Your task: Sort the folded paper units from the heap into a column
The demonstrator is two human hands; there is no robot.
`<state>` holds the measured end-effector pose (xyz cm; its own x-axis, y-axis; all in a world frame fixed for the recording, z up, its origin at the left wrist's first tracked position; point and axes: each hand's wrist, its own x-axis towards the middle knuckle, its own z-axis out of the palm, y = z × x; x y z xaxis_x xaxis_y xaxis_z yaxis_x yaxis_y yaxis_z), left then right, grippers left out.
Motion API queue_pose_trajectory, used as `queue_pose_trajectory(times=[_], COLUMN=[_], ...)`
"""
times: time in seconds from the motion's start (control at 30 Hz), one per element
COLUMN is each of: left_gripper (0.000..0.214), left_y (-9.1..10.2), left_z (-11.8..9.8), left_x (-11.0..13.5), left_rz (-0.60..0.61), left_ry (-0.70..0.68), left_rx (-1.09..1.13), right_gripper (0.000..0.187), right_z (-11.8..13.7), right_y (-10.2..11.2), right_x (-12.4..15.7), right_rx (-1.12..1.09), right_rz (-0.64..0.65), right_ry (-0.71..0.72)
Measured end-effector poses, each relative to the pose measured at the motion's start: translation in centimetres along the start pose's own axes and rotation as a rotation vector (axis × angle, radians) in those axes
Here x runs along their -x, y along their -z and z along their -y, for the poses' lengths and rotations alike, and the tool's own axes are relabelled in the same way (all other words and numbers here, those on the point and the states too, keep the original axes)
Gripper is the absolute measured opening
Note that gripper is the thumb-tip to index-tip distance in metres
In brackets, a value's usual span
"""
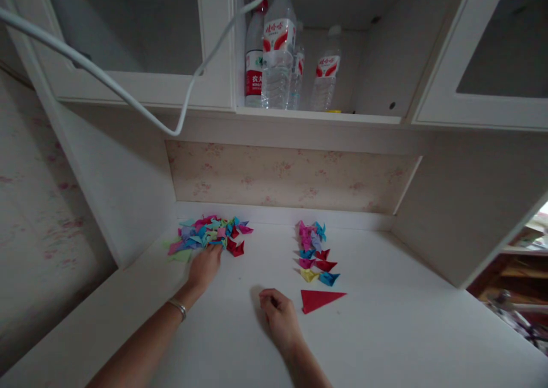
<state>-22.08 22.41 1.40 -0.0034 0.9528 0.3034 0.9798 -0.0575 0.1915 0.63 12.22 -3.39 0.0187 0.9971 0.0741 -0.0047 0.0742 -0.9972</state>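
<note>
My left hand (206,268), with a bracelet (178,308) at its wrist, reaches to the front edge of a heap of small folded paper pieces (199,234) in many colours. Its fingers are pressed together against a blue and yellowish folded paper piece (218,241); the fingertips are partly hidden among the papers. My right hand (278,315) rests on the white desk with its fingers curled in, and nothing shows in them. Just right of it lies a flat red paper triangle (319,300).
Behind the triangle stand rows of folded papers, among them a yellow one (309,275) and a blue one (329,278). Overhead, a shelf (317,116) holds several plastic bottles (278,51). A white cable (128,98) hangs before the cabinet. Side panels (479,199) bound the desk (385,319).
</note>
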Motion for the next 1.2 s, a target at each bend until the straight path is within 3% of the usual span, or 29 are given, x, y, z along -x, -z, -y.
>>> queue_pose_trajectory(times=[0.17, 0.27, 0.4, 0.5, 0.6, 0.7, 0.83, 0.97, 1.2], left_gripper=[0.029, 0.034, 0.035, 0.031, 0.029, 0.026, 0.029, 0.044, 0.048], left_y=[1.5, 2.2, 2.7, 2.3, 1.4, 0.6, -0.1, -0.3, -1.4], left_z=[-0.3, -1.9, -5.5, -7.5, -8.0, -7.5, -6.6, -6.5, -6.9], left_x=[1.6, 3.9, 7.8, 9.6, 9.9, 9.6, 9.4, 9.4, 9.6], left_rz=[-0.071, -0.025, 0.316, 0.518, 0.588, 0.578, 0.536, 0.419, 0.351], left_ry=[0.010, 0.010, 0.009, -0.042, -0.061, -0.020, 0.084, 0.200, 0.197], left_rx=[0.178, 0.432, 1.219, 1.457, 1.530, 1.564, 1.571, 1.548, 1.458], right_gripper=[0.025, 0.029, 0.044, 0.052, 0.046, 0.036, 0.038, 0.046, 0.040], right_z=[-0.2, 0.0, 1.3, 2.3, 2.5, 2.1, 1.6, 1.1, 0.1], right_y=[-0.1, -0.1, 0.8, 1.6, 2.1, 2.2, 2.0, 1.6, 1.8], right_x=[-0.2, -0.4, -0.3, 0.1, 0.3, 0.1, -0.3, -0.4, -0.6], right_rx=[-0.027, -0.139, -0.441, -0.593, -0.619, -0.607, -0.503, -0.301, -0.278], right_rz=[0.018, 0.036, 0.172, 0.263, 0.266, 0.174, 0.027, -0.060, -0.115], right_ry=[-0.009, -0.046, -0.162, -0.268, -0.296, -0.270, -0.163, -0.027, 0.024])
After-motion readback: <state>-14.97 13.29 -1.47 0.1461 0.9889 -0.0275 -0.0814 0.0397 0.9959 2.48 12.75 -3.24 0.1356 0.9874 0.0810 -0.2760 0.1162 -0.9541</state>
